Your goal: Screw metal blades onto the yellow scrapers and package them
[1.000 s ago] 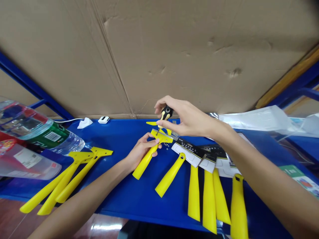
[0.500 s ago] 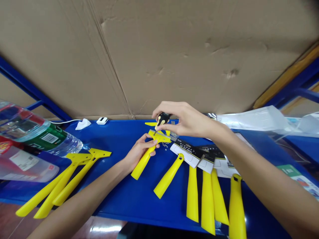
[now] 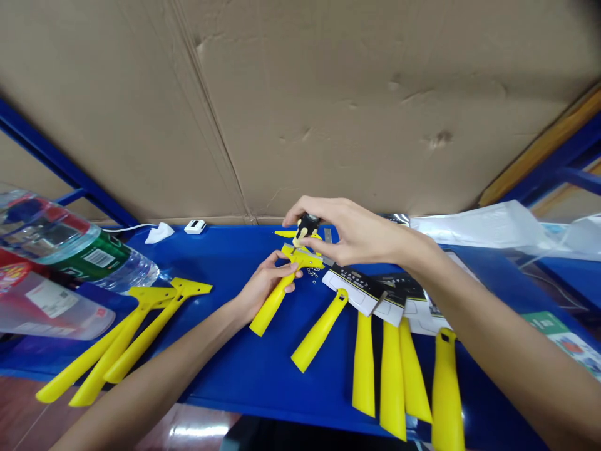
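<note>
My left hand (image 3: 270, 282) is closed around a yellow plastic scraper (image 3: 272, 307), whose wide head points away from me. A metal blade strip shows along the head's far edge. In my right hand (image 3: 342, 228) is a short black and cream screwdriver (image 3: 305, 230), held upright with its tip on the scraper's head. Small nuts or screws (image 3: 313, 274) lie scattered just beside that head. Below my right hand are printed black and white cards (image 3: 354, 291). A loose yellow handle (image 3: 322, 329) lies right of the held scraper.
Several more yellow handles (image 3: 392, 382) lie along the front right of the blue table (image 3: 225, 382). Yellow scraper bodies (image 3: 141, 332) are piled at left, near a plastic bottle (image 3: 89, 250) and a clear container (image 3: 51, 307). Plastic bags (image 3: 460, 225) lie at back right; cardboard (image 3: 328, 113) stands behind.
The view has shifted slightly. My right hand has turned a little around the screwdriver, its tip still on the scraper's head. My left hand keeps the same hold.
</note>
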Demonstrator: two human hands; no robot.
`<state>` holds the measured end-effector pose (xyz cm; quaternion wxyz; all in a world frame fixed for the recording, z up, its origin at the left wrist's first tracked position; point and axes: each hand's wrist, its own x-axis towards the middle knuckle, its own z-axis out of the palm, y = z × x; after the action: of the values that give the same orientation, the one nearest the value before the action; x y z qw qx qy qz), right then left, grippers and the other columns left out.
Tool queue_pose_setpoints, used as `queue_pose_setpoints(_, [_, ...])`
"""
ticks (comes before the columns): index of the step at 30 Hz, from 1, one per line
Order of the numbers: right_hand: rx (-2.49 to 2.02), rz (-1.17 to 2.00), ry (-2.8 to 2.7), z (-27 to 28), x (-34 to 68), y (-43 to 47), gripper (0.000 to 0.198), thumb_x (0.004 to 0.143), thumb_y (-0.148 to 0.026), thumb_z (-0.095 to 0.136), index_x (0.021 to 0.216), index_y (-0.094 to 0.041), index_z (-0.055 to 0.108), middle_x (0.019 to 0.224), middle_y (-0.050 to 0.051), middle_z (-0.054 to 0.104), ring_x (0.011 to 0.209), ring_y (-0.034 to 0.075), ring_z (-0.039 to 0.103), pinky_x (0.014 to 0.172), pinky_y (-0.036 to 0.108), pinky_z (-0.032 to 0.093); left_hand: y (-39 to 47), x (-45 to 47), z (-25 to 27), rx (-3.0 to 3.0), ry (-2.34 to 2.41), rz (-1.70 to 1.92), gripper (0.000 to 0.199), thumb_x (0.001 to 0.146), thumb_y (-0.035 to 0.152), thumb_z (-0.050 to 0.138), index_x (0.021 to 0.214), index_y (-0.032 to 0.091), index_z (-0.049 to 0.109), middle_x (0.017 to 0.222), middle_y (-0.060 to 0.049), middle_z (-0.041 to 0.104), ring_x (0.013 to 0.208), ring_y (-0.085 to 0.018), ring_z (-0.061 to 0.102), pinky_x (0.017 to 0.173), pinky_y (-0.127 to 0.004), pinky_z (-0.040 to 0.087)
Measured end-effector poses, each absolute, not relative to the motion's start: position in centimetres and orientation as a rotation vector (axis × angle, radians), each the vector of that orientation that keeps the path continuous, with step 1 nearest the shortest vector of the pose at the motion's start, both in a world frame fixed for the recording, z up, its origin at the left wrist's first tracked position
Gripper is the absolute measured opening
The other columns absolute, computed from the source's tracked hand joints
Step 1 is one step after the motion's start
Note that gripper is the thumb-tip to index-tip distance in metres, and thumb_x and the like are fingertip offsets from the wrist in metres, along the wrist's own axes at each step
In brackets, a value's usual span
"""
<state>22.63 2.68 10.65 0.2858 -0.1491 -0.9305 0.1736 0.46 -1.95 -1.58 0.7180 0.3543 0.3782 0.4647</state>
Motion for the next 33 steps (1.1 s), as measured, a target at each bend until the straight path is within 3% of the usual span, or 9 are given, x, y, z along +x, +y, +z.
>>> queue_pose_setpoints(3, [-0.381, 0.486, -2.469, 10.3, 22.4, 2.9, 0.029, 0.102, -0.018, 0.062, 0.131, -0.022, 0.060, 0.121, 0.005, 0.075, 0.101, 0.018, 0.070, 0.087, 0.030, 0.049, -1.8, 0.4, -1.8, 0.778, 0.837, 1.039, 0.042, 0.080, 0.017, 0.090, 0.103, 0.020, 0.055, 0.092, -0.006, 0.069, 0.077, -0.014, 0.065, 0.052, -0.018, 0.043])
queue_pose_setpoints(9, [-0.450, 0.389, -2.392, 9.3, 22.1, 3.8, 0.015, 0.099, -0.026, 0.072, 0.111, -0.021, 0.064, 0.102, 0.001, 0.074, 0.082, 0.014, 0.063, 0.079, 0.028, 0.045, -1.6, 0.4, -2.2, 0.773, 0.850, 1.043, 0.044, 0.078, 0.019, 0.092, 0.101, 0.020, 0.054, 0.090, -0.007, 0.070, 0.074, -0.014, 0.065, 0.052, -0.019, 0.042])
queue_pose_setpoints(27, [-0.648, 0.387, -2.338, 9.7, 21.9, 3.6, 0.028, 0.095, -0.037, 0.080, 0.104, -0.021, 0.058, 0.086, -0.002, 0.068, 0.073, 0.013, 0.055, 0.074, 0.028, 0.042, -1.6, 0.5, -2.4, 0.798, 0.847, 1.096, 0.049, 0.073, 0.022, 0.097, 0.095, 0.020, 0.053, 0.088, -0.006, 0.070, 0.075, -0.015, 0.065, 0.049, -0.019, 0.041])
queue_pose_setpoints(33, [-1.015, 0.181, -2.527, 12.7, 24.5, 2.3, 0.021, 0.090, -0.032, 0.083, 0.098, -0.024, 0.066, 0.078, -0.001, 0.068, 0.066, 0.015, 0.054, 0.064, 0.030, 0.030, -1.9, -0.1, -1.1, 0.903, 0.836, 1.104, 0.047, 0.080, 0.027, 0.094, 0.105, 0.022, 0.055, 0.089, -0.004, 0.071, 0.067, -0.012, 0.061, 0.053, -0.020, 0.046])
